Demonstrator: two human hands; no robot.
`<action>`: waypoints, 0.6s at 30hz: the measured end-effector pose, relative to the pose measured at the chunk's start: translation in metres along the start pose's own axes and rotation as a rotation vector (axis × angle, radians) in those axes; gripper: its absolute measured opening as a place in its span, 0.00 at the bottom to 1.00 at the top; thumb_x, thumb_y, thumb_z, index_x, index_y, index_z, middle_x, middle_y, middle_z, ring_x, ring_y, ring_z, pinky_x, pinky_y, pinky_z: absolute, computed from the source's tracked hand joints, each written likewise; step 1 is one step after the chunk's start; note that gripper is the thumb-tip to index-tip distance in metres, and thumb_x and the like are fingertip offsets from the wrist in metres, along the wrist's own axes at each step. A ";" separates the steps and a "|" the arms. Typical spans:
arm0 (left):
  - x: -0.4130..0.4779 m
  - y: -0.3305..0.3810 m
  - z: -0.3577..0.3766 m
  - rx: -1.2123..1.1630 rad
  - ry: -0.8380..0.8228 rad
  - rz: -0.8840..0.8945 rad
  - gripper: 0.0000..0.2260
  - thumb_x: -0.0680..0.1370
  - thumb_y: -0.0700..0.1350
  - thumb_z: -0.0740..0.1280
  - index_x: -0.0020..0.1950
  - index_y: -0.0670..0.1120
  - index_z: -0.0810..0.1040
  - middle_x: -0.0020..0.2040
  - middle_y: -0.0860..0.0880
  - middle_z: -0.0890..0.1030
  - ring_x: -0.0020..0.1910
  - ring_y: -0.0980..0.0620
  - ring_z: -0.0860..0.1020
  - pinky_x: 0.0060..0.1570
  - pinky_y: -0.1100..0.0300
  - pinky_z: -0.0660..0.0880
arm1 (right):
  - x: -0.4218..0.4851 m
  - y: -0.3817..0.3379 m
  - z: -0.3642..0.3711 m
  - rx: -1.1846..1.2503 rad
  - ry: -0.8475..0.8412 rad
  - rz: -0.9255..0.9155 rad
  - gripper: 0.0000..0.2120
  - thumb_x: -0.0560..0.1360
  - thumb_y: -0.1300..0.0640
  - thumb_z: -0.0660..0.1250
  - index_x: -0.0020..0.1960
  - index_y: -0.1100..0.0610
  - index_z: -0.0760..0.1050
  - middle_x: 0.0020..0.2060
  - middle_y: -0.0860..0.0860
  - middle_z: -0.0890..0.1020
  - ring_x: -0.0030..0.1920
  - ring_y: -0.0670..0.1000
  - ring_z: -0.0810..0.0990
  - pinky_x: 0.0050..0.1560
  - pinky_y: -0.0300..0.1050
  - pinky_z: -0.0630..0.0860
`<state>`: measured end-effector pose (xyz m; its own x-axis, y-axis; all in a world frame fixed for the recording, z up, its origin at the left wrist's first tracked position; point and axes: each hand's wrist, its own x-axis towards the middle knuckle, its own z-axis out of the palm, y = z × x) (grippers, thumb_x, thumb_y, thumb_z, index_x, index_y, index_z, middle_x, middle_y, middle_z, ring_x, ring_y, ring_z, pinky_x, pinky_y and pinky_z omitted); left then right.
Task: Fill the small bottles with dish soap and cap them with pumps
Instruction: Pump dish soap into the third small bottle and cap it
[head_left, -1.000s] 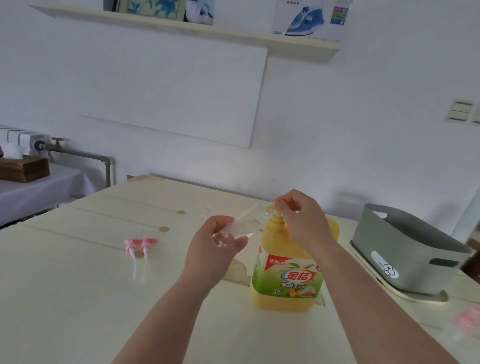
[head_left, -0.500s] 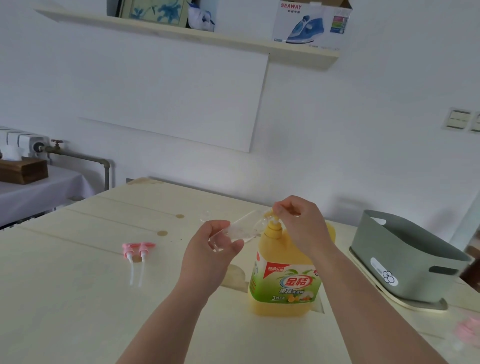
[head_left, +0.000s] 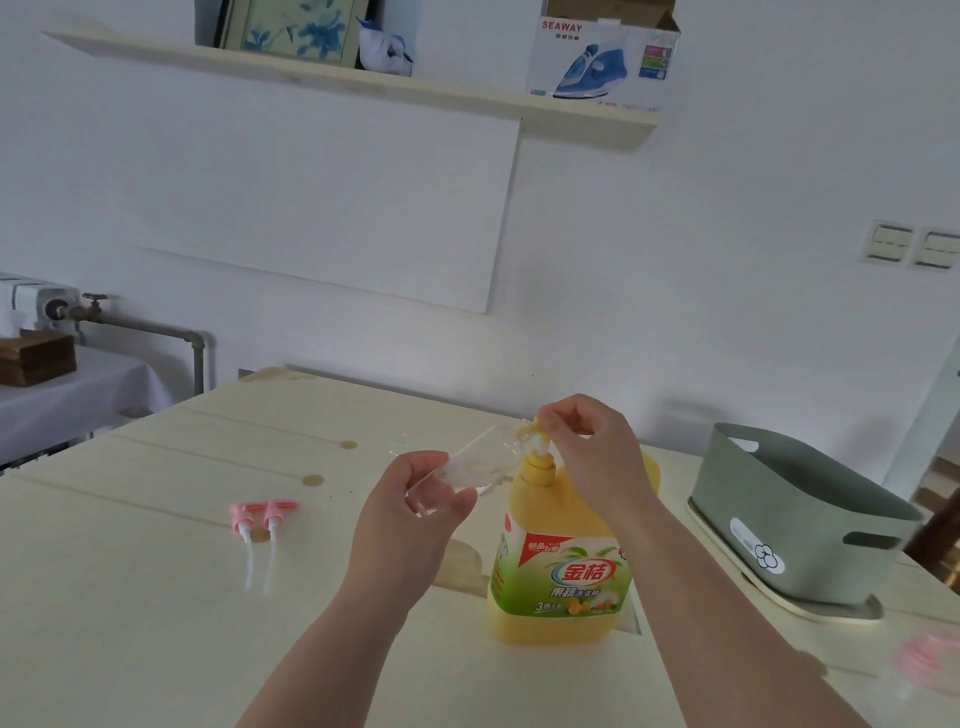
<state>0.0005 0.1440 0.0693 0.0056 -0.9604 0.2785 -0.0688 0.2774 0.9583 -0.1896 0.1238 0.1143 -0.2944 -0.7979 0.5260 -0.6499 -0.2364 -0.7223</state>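
right hand (head_left: 587, 447) pinching dish soap jug (head_left: 563, 571) pump head (head_left: 535, 427), head rising back up; left hand (head_left: 410, 514) gripping tilted small bottle (head_left: 480, 460), filling ongoing.

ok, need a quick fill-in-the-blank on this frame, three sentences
1. The left hand holds the small bottle ____, not upright.
2. The right hand grips the pump head of the ____ dish soap jug.
3. ____ pink pumps lie on the table.
Missing words: tilted; yellow; two.
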 end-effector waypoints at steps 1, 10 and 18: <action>0.000 0.000 0.000 0.003 0.003 0.001 0.13 0.73 0.46 0.72 0.54 0.57 0.74 0.45 0.59 0.78 0.42 0.59 0.74 0.38 0.66 0.68 | 0.000 0.002 0.001 -0.007 0.000 0.004 0.06 0.76 0.48 0.66 0.42 0.46 0.78 0.41 0.41 0.82 0.47 0.42 0.79 0.50 0.43 0.75; 0.000 -0.003 0.001 -0.012 0.009 -0.018 0.13 0.72 0.45 0.73 0.53 0.57 0.74 0.44 0.59 0.78 0.44 0.57 0.75 0.40 0.66 0.68 | 0.000 0.009 0.003 -0.066 -0.018 -0.001 0.07 0.77 0.45 0.64 0.42 0.46 0.76 0.40 0.42 0.81 0.46 0.44 0.78 0.53 0.50 0.76; -0.001 -0.004 0.006 -0.038 -0.011 -0.012 0.13 0.73 0.45 0.72 0.51 0.57 0.74 0.46 0.59 0.79 0.46 0.59 0.76 0.39 0.68 0.68 | 0.000 0.004 0.000 -0.128 0.001 -0.069 0.06 0.77 0.46 0.63 0.43 0.44 0.76 0.40 0.40 0.80 0.47 0.41 0.77 0.52 0.47 0.76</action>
<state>-0.0052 0.1435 0.0653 -0.0049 -0.9640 0.2659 -0.0310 0.2659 0.9635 -0.1921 0.1235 0.1118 -0.2460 -0.7818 0.5729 -0.7525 -0.2184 -0.6213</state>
